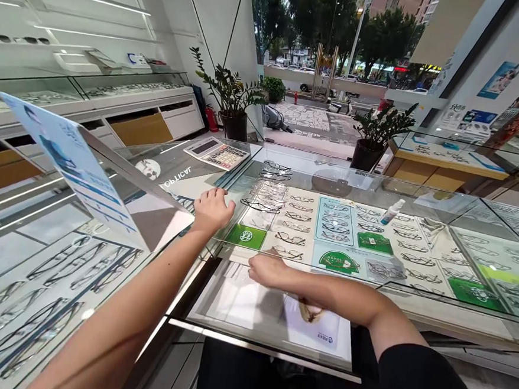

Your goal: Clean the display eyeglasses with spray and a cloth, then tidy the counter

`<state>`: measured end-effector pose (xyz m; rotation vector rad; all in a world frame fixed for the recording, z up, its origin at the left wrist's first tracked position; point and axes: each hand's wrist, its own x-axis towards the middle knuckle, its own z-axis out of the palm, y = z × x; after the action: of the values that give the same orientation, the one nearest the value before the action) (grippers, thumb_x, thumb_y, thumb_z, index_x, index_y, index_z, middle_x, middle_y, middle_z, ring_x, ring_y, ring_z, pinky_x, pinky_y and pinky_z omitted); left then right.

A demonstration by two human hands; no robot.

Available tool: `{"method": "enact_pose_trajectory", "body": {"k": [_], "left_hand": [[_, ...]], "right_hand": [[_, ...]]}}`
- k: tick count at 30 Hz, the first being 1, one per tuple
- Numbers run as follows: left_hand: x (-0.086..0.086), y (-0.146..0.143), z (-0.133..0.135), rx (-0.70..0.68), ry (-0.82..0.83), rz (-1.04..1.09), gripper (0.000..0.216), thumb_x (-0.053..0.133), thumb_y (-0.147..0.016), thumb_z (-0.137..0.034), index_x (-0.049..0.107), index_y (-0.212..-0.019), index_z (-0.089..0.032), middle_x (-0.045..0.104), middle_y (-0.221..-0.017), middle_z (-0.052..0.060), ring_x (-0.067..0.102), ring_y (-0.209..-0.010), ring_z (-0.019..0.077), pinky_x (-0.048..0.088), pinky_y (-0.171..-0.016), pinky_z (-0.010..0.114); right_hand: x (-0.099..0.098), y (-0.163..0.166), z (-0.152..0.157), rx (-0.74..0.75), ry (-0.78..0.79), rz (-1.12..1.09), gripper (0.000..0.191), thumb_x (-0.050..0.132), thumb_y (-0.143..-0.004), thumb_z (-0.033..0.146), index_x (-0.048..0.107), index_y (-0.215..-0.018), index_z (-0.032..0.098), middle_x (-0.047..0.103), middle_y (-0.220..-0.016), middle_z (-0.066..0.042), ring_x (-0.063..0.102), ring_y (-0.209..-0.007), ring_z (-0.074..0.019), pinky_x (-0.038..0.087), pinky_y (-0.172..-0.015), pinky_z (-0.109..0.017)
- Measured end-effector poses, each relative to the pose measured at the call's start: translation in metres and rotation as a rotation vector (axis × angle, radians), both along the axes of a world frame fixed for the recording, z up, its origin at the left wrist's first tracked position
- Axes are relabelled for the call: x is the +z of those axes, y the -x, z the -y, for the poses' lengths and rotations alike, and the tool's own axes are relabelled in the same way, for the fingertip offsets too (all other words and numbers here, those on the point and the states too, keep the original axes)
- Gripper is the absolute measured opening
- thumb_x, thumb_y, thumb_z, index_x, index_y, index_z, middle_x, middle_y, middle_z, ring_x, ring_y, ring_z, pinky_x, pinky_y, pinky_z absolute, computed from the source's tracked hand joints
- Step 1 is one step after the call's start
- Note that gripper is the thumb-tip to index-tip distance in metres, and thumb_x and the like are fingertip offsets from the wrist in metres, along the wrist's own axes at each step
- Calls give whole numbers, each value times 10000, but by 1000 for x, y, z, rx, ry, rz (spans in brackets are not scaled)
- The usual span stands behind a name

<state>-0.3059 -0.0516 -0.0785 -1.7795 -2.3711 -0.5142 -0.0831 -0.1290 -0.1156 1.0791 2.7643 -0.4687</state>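
My left hand [214,209] rests on the glass counter with its fingers apart, holding nothing. Just right of it lies a pair of black-rimmed eyeglasses [261,206]. My right hand [268,267] is curled closed at the back of a pulled-out drawer [266,352], by the display case's front edge. What its fingers hold, if anything, is hidden. Inside the drawer are pale sheets and a purple-white leaflet [316,329], partly under my right forearm. A green card [246,236] shows in the case beyond both hands.
A folded blue-white sign [79,164] stands beside my left forearm. Farther back is a calculator [218,153]. A small spray bottle [392,212] stands on the right, among rows of eyeglasses [300,217]. Potted plants [234,104] stand beyond the counter.
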Motion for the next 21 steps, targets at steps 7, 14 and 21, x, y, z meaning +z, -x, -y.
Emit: {"method": "enact_pose_trajectory", "body": {"k": [7,14,21], "left_hand": [[0,-3,0,-3,2,33,512,452,-1034,-386,645,-1440,-139,647,-1548,225,554,-1452,422,446,-1189,592],[-1,-2,-1,-7,-3,43,511,453,-1029,-387,645,-1432,-139,641,-1553,224,546,-1454,425,444,-1183,589],[0,-2,-1,-9,-6,68,487,467,-1024,-391,643,-1413,-157,635,-1562,220,533,-1475,412,425,-1214,585]], "right_hand": [[73,-15,39,65,135,-122,123,715,-991,262,822,-952,216,824,-934,-34,728,-838,-201,435,-681,-311],[142,-11,-49,-136,-300,-122,281,655,-1092,324,852,-1200,155,795,-1334,-148,672,-1296,-346,524,-1076,-445],[117,9,-108,-229,-340,18,346,662,-1067,403,852,-1173,134,806,-1318,-211,634,-1363,-383,458,-1166,-476]]}}
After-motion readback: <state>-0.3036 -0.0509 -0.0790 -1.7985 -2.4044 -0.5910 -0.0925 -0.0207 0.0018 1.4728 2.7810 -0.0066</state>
